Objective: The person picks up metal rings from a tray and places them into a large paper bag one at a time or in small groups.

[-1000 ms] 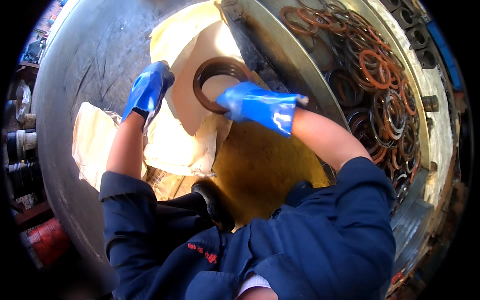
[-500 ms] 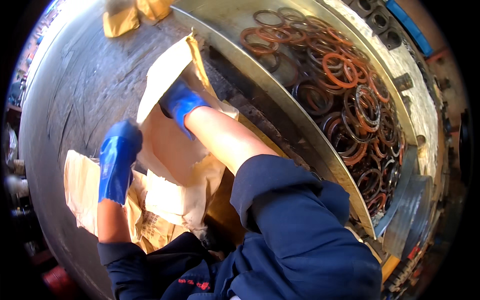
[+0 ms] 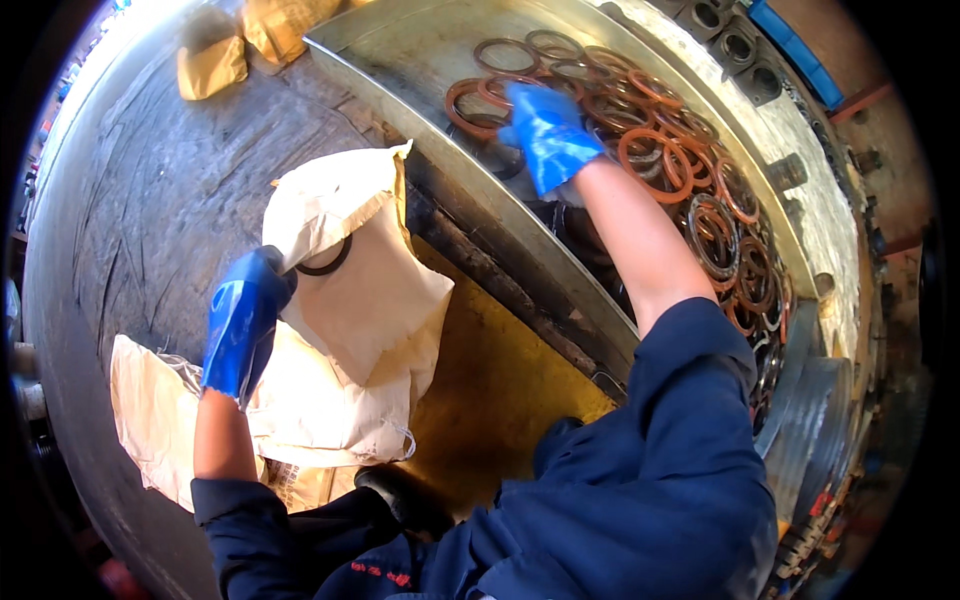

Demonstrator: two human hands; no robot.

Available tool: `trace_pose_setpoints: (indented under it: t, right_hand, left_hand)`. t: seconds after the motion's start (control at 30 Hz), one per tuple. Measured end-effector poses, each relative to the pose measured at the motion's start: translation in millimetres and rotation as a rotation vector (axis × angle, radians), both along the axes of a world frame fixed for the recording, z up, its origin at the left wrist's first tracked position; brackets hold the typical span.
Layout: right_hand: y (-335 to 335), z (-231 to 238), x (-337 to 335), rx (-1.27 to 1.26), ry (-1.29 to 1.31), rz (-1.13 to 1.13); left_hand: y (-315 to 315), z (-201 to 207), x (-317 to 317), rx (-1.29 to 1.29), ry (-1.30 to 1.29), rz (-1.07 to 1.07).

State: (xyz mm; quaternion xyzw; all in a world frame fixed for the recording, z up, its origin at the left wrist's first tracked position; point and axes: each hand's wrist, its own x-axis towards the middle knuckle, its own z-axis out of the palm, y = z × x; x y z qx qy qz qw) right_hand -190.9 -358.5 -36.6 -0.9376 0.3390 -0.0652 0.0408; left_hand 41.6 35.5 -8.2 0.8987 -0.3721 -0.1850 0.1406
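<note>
My left hand (image 3: pixel 243 315), in a blue rubber glove, is closed on the left edge of a large tan paper bag (image 3: pixel 365 310). The bag's mouth gapes toward the far side, and part of a dark ring (image 3: pixel 330 262) shows just inside it. Over the far part of a long metal tray (image 3: pixel 455 150), my right hand (image 3: pixel 552 138) in the same kind of glove hovers at the rings. Motion smears its fingers, so I cannot tell whether they hold anything. Reddish-brown and black seal rings (image 3: pixel 655 165) lie heaped in the tray, partly hidden by my right arm.
Two yellowish paper packages (image 3: pixel 212 68) sit at the far left on the grey metal surface (image 3: pixel 150 210). Blocks with round holes (image 3: pixel 738 45) line the far right, beside a blue bar (image 3: pixel 797 52). Yellow floor (image 3: pixel 500 350) shows between bag and tray.
My right hand has come out of the paper bag and moved right, over the rings in the tray. The bag's upper edge has sunk, while my left hand keeps its hold.
</note>
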Motion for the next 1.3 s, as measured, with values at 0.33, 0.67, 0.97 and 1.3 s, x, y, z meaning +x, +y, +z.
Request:
trace_pose_setpoints:
  t: [0.33,0.67,0.97,1.3]
  right_hand:
    - [-73.7,-67.2,18.9,0.138,0.172,-0.033]
    - [-47.8,-58.1,3.3,0.472,0.257,0.478]
    - [-18.4,-81.4,-9.2,-0.1,0.384,0.487]
    - [-44.6,-49.2,-10.1,0.545,-0.286,-0.069]
  left_hand:
    - [-1.8,-20.3,2.5,0.149,0.134,0.098]
    - [-20.7,-19.5,-10.3,0.265,0.206,0.093]
    - [-27.8,-28.5,-7.6,0.287,0.213,0.063]
    - [-29.3,-25.4,-13.7,0.266,0.229,0.061]
